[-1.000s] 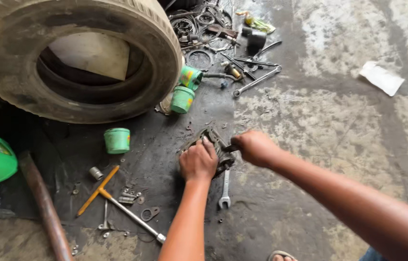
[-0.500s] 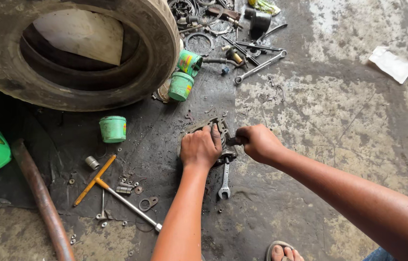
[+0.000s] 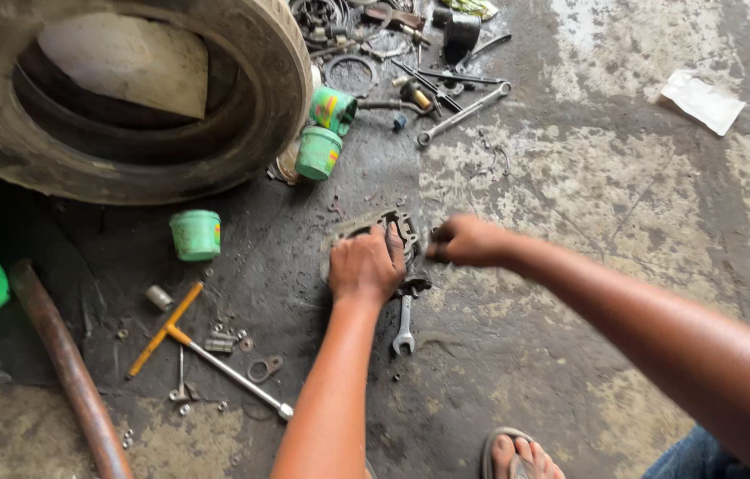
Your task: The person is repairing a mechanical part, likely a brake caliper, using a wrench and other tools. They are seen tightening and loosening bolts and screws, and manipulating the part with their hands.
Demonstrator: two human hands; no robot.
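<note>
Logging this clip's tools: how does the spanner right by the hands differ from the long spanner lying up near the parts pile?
The spanner by the hands lies nearly straight up and down in the picture, its top end tucked under the metal part that the left hand presses. The long spanner lies slanted and fully exposed, far from both hands. It also looks longer and slimmer. Both are grey metal and rest flat on the stained concrete floor.
</note>
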